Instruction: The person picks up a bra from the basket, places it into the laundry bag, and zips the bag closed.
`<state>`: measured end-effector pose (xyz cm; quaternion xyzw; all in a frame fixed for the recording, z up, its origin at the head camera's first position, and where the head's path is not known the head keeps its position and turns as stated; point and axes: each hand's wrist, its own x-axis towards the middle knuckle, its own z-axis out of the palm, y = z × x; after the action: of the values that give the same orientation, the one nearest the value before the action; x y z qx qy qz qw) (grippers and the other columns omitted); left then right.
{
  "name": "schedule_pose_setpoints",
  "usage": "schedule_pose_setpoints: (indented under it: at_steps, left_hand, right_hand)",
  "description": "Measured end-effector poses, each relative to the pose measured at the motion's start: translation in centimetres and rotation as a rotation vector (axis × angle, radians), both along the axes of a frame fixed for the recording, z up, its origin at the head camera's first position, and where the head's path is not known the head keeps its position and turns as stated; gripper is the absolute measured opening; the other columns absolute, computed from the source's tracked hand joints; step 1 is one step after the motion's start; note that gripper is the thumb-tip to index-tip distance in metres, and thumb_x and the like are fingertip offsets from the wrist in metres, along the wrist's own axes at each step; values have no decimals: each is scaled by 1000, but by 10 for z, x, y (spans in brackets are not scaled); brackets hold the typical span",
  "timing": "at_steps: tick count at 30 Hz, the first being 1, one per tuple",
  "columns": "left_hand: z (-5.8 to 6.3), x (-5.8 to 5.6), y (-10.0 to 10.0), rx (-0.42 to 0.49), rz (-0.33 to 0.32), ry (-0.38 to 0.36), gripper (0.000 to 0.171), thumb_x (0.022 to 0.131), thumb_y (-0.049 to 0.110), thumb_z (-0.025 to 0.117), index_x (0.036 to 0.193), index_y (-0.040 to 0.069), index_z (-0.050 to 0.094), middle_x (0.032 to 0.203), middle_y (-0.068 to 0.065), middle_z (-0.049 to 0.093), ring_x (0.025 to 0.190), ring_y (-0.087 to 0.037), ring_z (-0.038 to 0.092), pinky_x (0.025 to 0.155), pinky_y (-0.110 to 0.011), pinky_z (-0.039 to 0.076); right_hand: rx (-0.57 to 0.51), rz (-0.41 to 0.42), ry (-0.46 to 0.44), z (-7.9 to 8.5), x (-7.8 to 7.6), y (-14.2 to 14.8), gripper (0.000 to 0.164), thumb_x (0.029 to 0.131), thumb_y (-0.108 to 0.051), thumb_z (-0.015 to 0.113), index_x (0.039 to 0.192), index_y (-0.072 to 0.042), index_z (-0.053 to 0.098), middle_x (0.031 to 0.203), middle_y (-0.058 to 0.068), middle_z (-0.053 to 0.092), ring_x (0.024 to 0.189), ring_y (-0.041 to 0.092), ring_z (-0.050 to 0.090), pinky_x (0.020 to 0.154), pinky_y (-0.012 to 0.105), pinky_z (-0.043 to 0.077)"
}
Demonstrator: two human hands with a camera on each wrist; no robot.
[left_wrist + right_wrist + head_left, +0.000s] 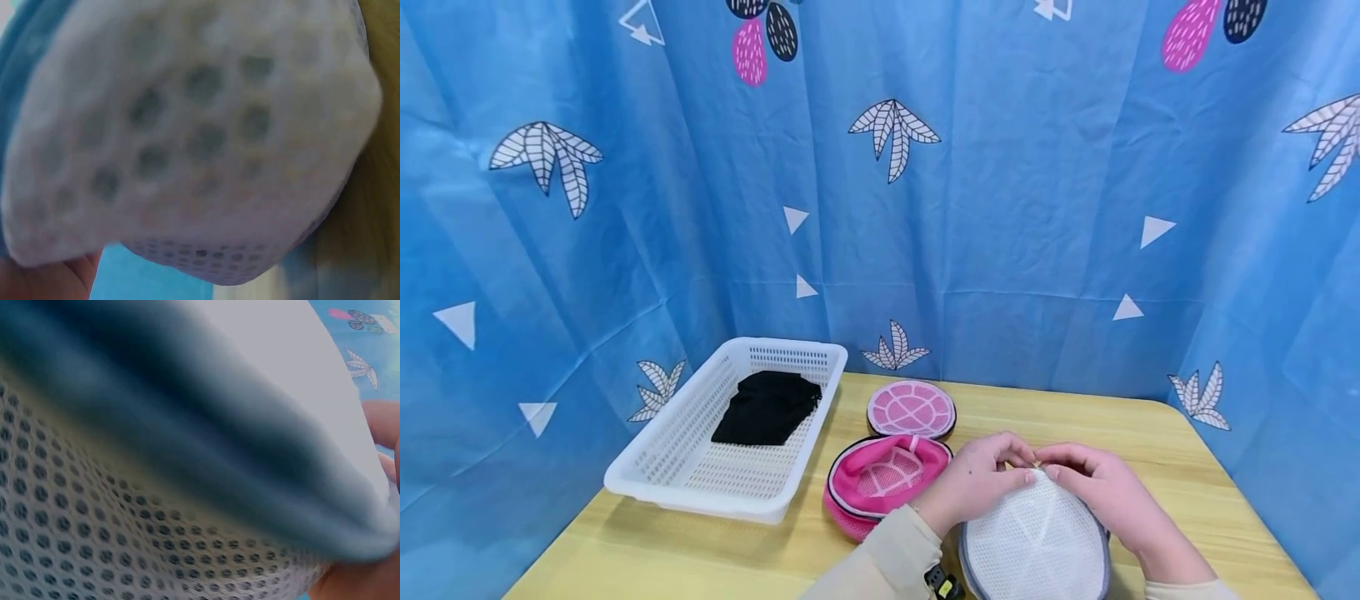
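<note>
A white mesh laundry bag (1037,546) with grey-blue trim stands at the front of the table, its round top facing up. At its far edge my left hand (977,487) and right hand (1108,496) meet, thumbs and fingertips pinching the rim. What lies between the fingertips is too small to make out. The bag's mesh (206,131) fills most of the left wrist view, with a bit of the left hand at lower left. Blurred trim (206,456) crosses the right wrist view, and fingers of the right hand (384,428) show at its right edge.
Left of the hands sits an open pink mesh bag (857,525), close to the left forearm. Behind it lies a flat pink round mesh piece (912,408). A white plastic basket (647,462) holds black cloth (767,408). Blue curtain (1000,208) surrounds the wooden table (1210,500).
</note>
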<state>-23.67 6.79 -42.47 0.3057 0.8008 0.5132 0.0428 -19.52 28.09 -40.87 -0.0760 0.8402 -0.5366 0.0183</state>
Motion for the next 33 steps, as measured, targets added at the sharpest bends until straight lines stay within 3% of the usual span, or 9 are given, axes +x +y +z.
schedule_pose_setpoints:
  at_steps: [7,13,21,33]
  left_hand:
    - [4,3,-3,-55,-15,28,17,96,26,71,112,31,75,107,22,66,80,-1,54,72,-21,47]
    - [4,2,-4,-75,-37,69,12,96,25,71,108,29,75,104,21,67,86,3,56,77,-19,46]
    - [6,2,-2,-72,-37,64,12,96,25,71,107,28,72,102,21,67,91,4,57,80,-20,46]
    - [4,3,-2,-37,33,11,10,95,23,72,102,28,75,90,21,63,74,-2,54,70,-21,46]
  right_hand:
    - [-3,69,13,1,2,0,37,107,-29,53,134,-7,64,135,12,61,115,15,61,88,27,52]
    - [22,53,33,1,1,1,27,103,-28,61,120,-9,70,117,8,68,100,18,64,81,31,54]
    - [111,61,60,2,0,5,27,101,-33,63,116,-12,71,109,4,70,91,18,64,74,31,53]
    - [204,-7,213,-1,5,-1,14,102,-30,61,99,-20,70,90,-3,67,76,13,59,66,29,48]
